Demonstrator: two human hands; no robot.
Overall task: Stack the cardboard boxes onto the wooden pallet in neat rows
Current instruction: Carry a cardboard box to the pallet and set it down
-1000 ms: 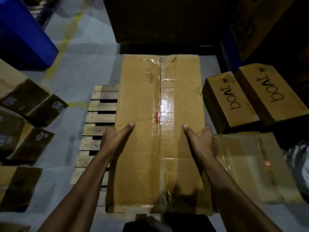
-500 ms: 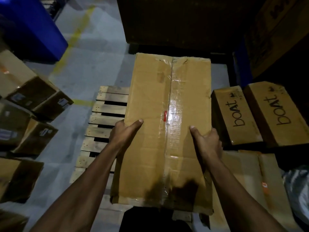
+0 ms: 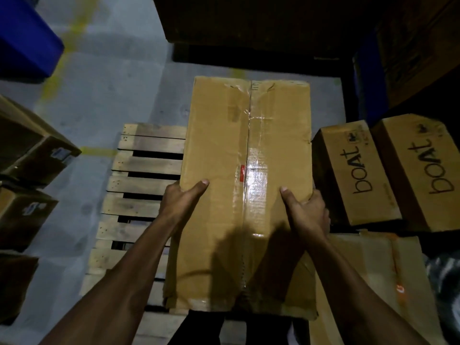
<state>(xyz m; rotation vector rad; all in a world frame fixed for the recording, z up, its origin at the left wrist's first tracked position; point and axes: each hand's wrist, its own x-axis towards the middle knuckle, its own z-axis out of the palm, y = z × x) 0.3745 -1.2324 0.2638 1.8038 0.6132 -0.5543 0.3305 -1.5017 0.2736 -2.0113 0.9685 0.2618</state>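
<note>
Fingers (image 3: pixel 286 195) of both hands clamp the long taped cardboard box (image 3: pixel 246 195) by its side edges: left hand (image 3: pixel 183 199) w/ thumb on top, rest curled under the left edge; right hand (image 3: pixel 307 210) same on the right edge. Box sits lengthwise over the right part of the wooden pallet (image 3: pixel 144 180); can't tell if it's resting on the slats or held just above. Progress, judging by the view: early. Left slats bare, no other box clearly on the pallet. Two "boat" boxes (image 3: pixel 353 170) and a flat taped carton (image 3: pixel 371 275) lie just beside, to the right; whether they're on the pallet is unclear. More boxes (image 3: pixel 32 155) wait on the left, apart from the pallet. Floor (image 3: pixel 112 90) is grey concrete w/ yellow line marks; room dim, blue bin (image 3: pixel 25 38) top left, dark stacks behind.
</note>
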